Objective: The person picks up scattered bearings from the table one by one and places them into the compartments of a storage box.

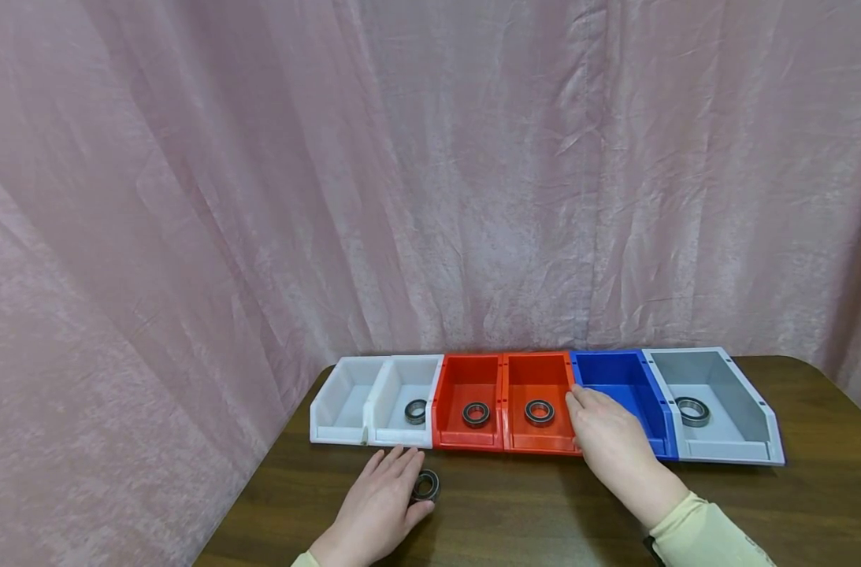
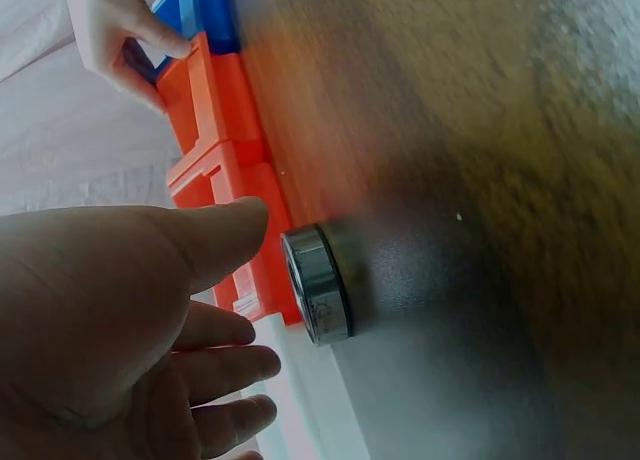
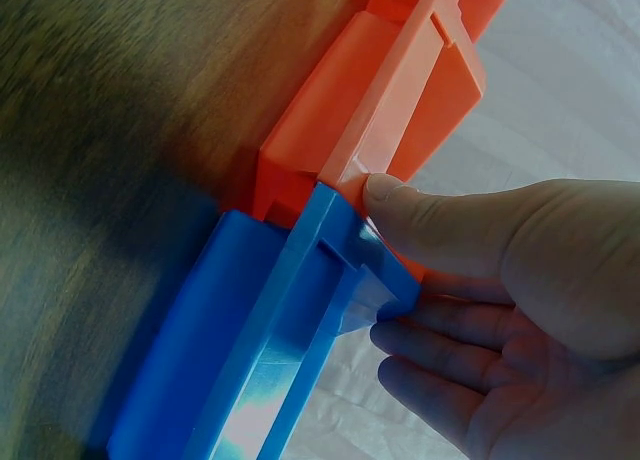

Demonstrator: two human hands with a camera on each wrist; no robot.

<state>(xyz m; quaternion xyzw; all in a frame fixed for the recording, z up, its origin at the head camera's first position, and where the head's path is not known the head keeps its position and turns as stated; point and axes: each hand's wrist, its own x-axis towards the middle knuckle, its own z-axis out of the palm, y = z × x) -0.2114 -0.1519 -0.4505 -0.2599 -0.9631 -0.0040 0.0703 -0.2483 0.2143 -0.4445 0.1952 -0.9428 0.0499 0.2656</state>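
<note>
My left hand (image 1: 376, 504) is over the wooden table beside a ball bearing (image 1: 434, 487). In the left wrist view its fingers are extended, and a gap separates the thumb from that bearing (image 2: 325, 290), which appears in front of the bins. My right hand (image 1: 617, 445) is at the wall between the orange-red bin (image 1: 536, 370) and the blue bin (image 1: 607, 366). Its thumb (image 3: 410, 205) lies by the front edge where the two bins meet. The other fingers (image 3: 440, 345) extend beyond the wall, partly hidden, and no bearing shows among them.
The bin row also has two white bins (image 1: 405, 362) at left, a red bin (image 1: 469, 370), and a grey bin (image 1: 728, 449) at right. Single bearings lie in the right white, red, orange-red and grey bins. A pink curtain (image 1: 473, 197) hangs behind the table (image 1: 508, 512).
</note>
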